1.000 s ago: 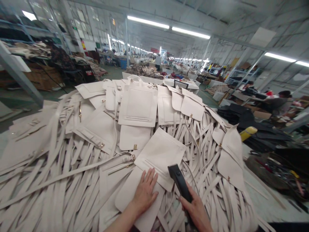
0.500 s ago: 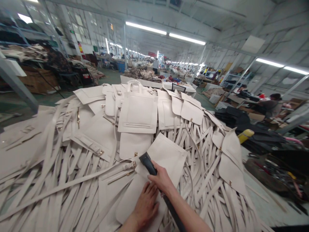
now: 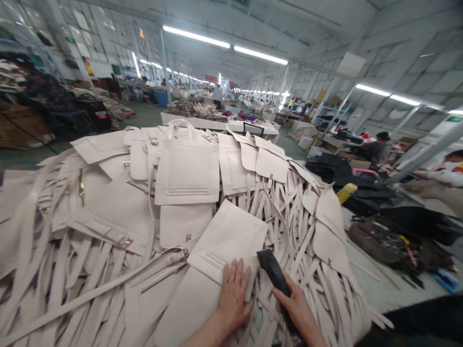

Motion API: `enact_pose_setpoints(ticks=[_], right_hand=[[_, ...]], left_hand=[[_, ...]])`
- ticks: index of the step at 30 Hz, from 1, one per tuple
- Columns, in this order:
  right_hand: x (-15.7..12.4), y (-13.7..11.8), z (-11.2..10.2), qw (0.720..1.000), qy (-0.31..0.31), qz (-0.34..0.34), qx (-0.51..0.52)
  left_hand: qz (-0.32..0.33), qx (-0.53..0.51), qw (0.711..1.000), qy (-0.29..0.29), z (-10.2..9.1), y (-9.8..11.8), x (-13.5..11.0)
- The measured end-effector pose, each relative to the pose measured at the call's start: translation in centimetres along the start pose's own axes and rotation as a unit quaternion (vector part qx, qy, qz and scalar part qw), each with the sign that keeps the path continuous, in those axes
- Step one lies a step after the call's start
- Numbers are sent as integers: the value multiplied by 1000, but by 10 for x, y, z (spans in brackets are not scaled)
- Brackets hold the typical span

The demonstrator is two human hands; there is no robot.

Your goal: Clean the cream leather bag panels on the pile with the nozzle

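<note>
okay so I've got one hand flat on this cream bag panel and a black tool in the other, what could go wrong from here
1. The left hand lies flat on the cream panel, close beside the head of the black tool held in the right hand; the tool might catch the fingers.
2. The panel rests on a heap of loose straps, so it could slide or tilt under pressure.
3. Loose straps near the tool might snag on it.

Cream leather panels (image 3: 227, 236), black tool (image 3: 275, 275).
</note>
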State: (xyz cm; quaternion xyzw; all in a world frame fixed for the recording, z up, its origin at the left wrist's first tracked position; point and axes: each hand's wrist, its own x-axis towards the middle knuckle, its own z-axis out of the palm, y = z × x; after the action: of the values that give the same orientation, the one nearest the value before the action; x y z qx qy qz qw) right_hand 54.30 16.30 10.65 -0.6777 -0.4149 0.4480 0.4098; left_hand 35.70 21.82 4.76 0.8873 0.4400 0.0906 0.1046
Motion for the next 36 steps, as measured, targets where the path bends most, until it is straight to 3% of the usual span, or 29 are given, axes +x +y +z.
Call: enact_pose_setpoints(ticks=[2,5,11,17,22,26,30,36], right_hand=[[1,1,-4,1000,15,7,7],[5,-5,-14,999,33,-5,12],[15,-10,-22,999,18,8,37],[51,-6,5,998,-24,-16,54],[80,-24,19,997,-54,-21,47],[72,-36,5,998,-45,-24,48],[48,-30,-10,998,-49,-8,38],[47,-20,11,997,-80,-14,5]], left_hand=[[-9,30,999,-15,10,9,14],[13,59,996,-60,12,1,21],[75,59,988,-124,2,-40,-10],[116,33,988,-95,9,-52,-32],[138,8,986,-94,7,-56,-36],[140,-4,987,-82,17,-62,-41],[167,-9,985,-40,32,-68,-47],[206,-6,977,60,30,-72,-53]])
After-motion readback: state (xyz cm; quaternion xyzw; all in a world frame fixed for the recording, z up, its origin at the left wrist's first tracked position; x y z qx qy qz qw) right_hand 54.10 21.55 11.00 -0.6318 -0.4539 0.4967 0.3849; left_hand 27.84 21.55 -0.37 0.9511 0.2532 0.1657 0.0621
